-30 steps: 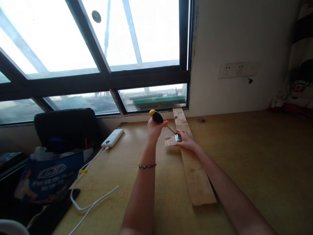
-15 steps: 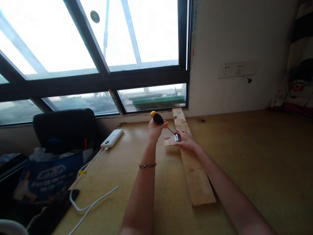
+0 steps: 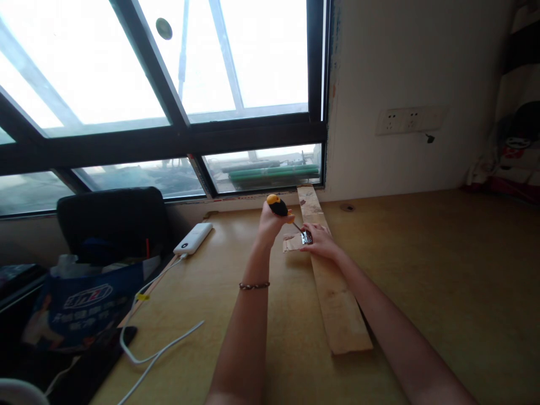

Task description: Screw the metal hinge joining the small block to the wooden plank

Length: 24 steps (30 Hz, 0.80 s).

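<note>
A screwdriver (image 3: 278, 206) with a yellow and black handle is gripped in my left hand (image 3: 270, 225). Its shaft slants down to the right, and the tip meets a small shiny metal hinge (image 3: 306, 237). Around that hinge, the thumb and fingers of my right hand (image 3: 319, 239) are closed, pressing it to the wood. Under it a short wooden piece (image 3: 292, 243) sticks out to the left, lying across a long wooden board (image 3: 340, 315). My right hand hides part of the hinge and of the wood where they meet.
The board lies lengthwise on a yellowish wooden table (image 3: 422, 281), its far end near the window. On the left are a white power bank (image 3: 193, 238) with a white cable (image 3: 158, 353), a black chair (image 3: 113, 219) and a blue bag (image 3: 84, 309). A wall socket (image 3: 409, 119) is at right.
My left hand and the screwdriver handle have shifted slightly right and down, and the handle has tilted a little. My right hand, the hinge and the board stay in place.
</note>
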Tool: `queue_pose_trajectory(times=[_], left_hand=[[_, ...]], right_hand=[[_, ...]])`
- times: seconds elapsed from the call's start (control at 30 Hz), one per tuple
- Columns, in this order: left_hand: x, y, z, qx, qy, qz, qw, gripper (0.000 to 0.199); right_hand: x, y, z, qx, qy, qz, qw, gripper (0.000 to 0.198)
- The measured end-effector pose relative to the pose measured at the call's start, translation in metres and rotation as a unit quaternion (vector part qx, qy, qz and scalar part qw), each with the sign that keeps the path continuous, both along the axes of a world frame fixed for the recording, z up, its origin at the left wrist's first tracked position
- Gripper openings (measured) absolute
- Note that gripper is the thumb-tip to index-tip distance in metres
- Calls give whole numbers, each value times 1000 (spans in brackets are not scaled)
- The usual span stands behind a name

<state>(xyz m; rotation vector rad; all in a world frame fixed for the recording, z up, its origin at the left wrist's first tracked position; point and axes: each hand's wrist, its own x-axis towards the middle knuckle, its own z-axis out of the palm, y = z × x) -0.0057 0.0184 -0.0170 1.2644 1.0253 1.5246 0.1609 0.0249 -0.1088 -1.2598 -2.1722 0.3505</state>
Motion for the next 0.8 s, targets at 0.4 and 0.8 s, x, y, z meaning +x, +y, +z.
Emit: queue_pose_trajectory(times=[0.4, 0.8], left_hand=[[-4, -15, 11, -4, -3, -89, 996, 53], [-14, -17, 14, -57, -10, -64, 996, 26]], right_hand=[[0, -1, 1, 0, 3, -1, 1000, 65], [-1, 0, 0, 0, 10, -8, 1000, 66]])
